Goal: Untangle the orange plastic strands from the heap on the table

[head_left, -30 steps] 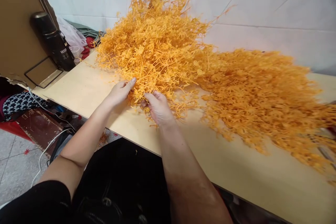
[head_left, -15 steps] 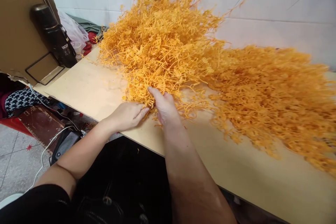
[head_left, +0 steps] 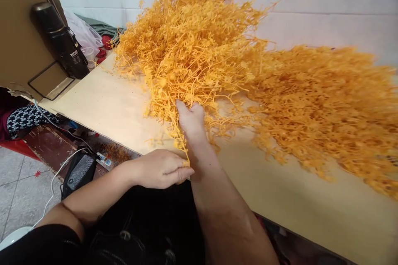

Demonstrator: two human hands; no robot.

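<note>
A big heap of orange artificial foliage [head_left: 192, 45], thin plastic sprigs tangled together, lies on the pale tabletop. My left hand [head_left: 163, 169] is closed at the table's front edge, pinching the end of an orange sprig [head_left: 178, 132] between thumb and fingers. That sprig stretches from the heap down to the pinch. My right hand [head_left: 192, 122] grips the heap's near side; its thumb shows on top, while the fingers are hidden under the strands. A second, flatter orange pile [head_left: 323, 116] spreads to the right, touching the heap.
A black vacuum flask [head_left: 60, 41] leans against a cardboard box [head_left: 21, 25] at the left. Behind it are a clear plastic bag [head_left: 82, 35] and red pieces. A white tiled wall [head_left: 311, 29] closes the back. Below the table's left edge stands a black mesh-fronted device [head_left: 79, 174] with a white cable.
My left hand has drawn back toward me and slightly right, pulling the sprig out straight from the heap. My right hand stays nearly in place at the heap.
</note>
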